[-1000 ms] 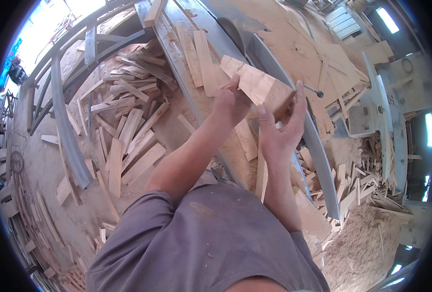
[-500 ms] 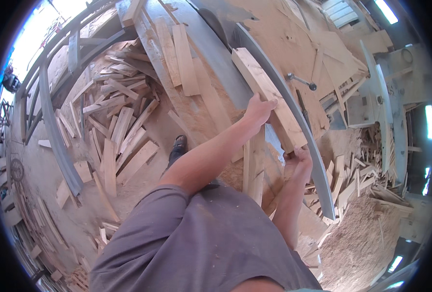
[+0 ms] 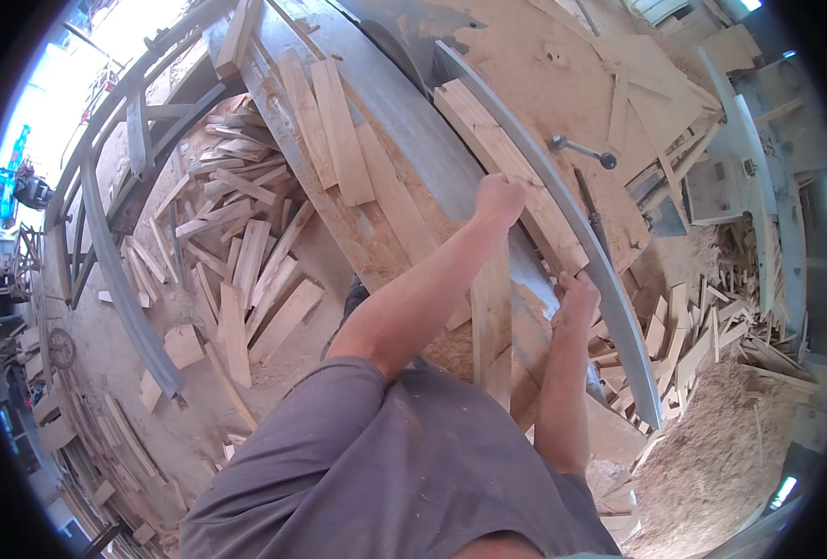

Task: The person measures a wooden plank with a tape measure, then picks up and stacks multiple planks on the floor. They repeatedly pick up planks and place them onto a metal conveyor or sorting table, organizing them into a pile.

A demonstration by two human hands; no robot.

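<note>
A long, squared timber [image 3: 511, 160] of pale wood lies on the grey metal machine table [image 3: 420, 140], along the left side of a long grey metal fence [image 3: 576, 191]. My left hand [image 3: 503, 199] grips the timber's left edge about midway, its fingers closed. Down at the timber's near end, my right hand [image 3: 576, 298] has its fingers curled against the end; the fingertips are partly hidden. Left of the timber, several loose boards [image 3: 343, 130] rest on the sawdust-covered table.
A heap of wooden offcuts [image 3: 255, 252] covers the floor at left, beside a curved-looking metal frame [image 3: 106, 252]. Right of the fence are a metal lever with a round knob [image 3: 607, 161], more scrap wood [image 3: 683, 335] and a sawdust pile [image 3: 711, 456].
The view has turned slightly. My left hand has closed more tightly at the timber's edge, its thumb no longer stretched across the top. My right hand stays at the near end.
</note>
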